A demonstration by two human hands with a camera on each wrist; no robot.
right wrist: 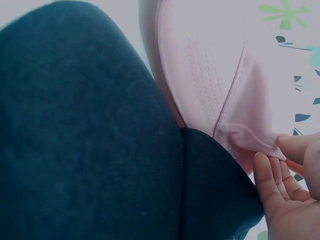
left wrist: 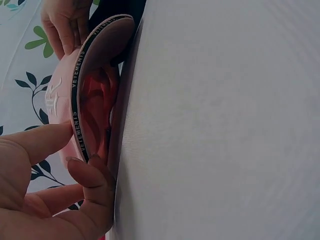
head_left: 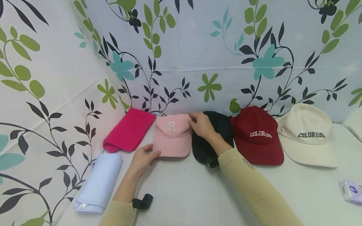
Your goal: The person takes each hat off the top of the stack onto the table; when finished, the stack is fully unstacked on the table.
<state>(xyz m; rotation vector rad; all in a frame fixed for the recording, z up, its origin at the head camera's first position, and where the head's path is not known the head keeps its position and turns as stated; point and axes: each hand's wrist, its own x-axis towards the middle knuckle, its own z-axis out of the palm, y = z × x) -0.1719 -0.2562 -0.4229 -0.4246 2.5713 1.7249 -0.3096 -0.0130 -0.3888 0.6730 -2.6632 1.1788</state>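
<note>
A: Where is the pink cap found?

B: It is seen at the centre of the head view, laid on the white worktop, its crown toward the patterned backdrop and its brim toward the lower edge of the frame. A black cap is pressed against it on the right of the frame.

A: How is it met by the left hand?

B: The lower left corner of the brim is pinched. In the left wrist view the brim edge is seen between the thumb and the fingers, which are narrowly closed on it.

A: And the right hand?

B: It is laid on the upper right of the crown. In the right wrist view a fold of pink cloth at the lower right of the frame is nipped between the fingers, tightly closed.

A: What else is shown?

B: A red cap and a cream cap are set in the row further right. A folded pink cloth and a folded pale blue cloth lie at the left.
</note>
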